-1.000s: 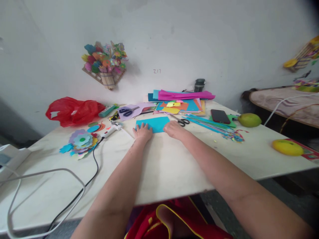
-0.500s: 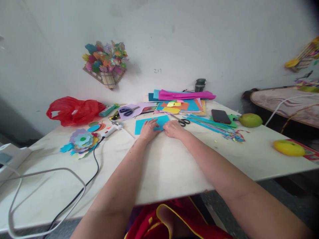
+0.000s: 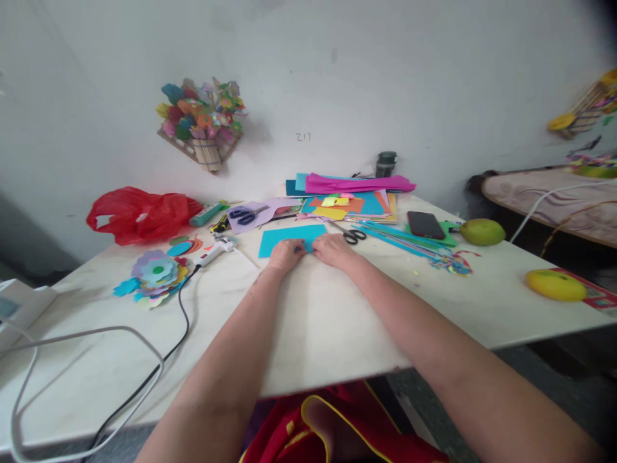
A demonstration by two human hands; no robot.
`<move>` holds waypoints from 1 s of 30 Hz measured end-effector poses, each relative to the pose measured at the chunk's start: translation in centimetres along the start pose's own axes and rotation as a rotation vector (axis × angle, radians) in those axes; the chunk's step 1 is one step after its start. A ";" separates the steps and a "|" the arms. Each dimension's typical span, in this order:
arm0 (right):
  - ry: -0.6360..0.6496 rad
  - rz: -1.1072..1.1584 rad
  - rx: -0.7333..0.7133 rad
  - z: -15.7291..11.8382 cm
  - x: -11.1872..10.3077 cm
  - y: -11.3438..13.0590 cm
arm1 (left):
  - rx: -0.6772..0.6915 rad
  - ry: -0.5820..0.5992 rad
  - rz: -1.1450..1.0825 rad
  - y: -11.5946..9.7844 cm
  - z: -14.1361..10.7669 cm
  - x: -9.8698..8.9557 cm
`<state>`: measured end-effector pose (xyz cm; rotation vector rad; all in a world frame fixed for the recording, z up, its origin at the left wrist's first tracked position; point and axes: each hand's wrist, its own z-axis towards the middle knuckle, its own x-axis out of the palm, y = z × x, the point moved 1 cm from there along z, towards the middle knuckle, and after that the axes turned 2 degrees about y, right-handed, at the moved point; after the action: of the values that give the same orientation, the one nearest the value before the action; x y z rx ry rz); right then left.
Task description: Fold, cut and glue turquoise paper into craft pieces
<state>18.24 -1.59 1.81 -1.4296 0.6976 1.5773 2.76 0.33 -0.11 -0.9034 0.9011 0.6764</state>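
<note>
White marbled table (image 3: pixel 337 328), one: the broadest item on my remote feed. Red plastic bag (image 3: pixel 144 215), one: crumpled, far left. Stack of coloured paper (image 3: pixel 376 204), one: toward the wall, magenta sheet (image 3: pixel 361 184) lying across its back. Turquoise paper sheet (image 3: pixel 274 241), one: on the table, centre, in front of that stack, both hands upon it. Left hand (image 3: pixel 286 256): fingers bent over the near edge; I cannot tell whether they pinch it. Right hand (image 3: pixel 332 249): just beside the left, fingers curled together at the same edge; the thumb's hold I cannot make out. White glue gun (image 3: pixel 211 254), one: left of the sheet. Black-handled scissors (image 3: pixel 355 237), one pair: just beyond the right hand.
</note>
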 end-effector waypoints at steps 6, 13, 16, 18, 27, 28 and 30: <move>-0.020 0.033 0.030 0.2 0.5 -0.1 | -0.016 0.008 0.001 0.3 0.1 0.2; -0.061 0.063 0.050 0.3 0.8 -0.2 | -0.051 0.004 -0.060 0.5 0.1 0.2; -0.049 0.078 0.058 0.2 0.7 -0.3 | -0.071 0.015 -0.096 0.5 0.1 0.2; -0.040 0.086 0.060 0.2 0.5 -0.3 | -0.090 0.025 -0.119 0.5 0.0 0.2; -0.023 0.202 0.108 0.3 0.6 -0.7 | -0.053 -0.003 -0.193 0.9 0.2 0.5; -0.025 0.209 0.111 0.3 0.7 -0.8 | -0.048 -0.005 -0.192 0.9 0.2 0.4; -0.029 0.216 0.108 0.4 0.8 -0.8 | -0.051 -0.007 -0.181 0.8 0.3 0.4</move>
<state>18.81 -0.70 1.19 -1.2844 0.9315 1.6938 2.35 1.00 -0.65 -1.0142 0.7879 0.5478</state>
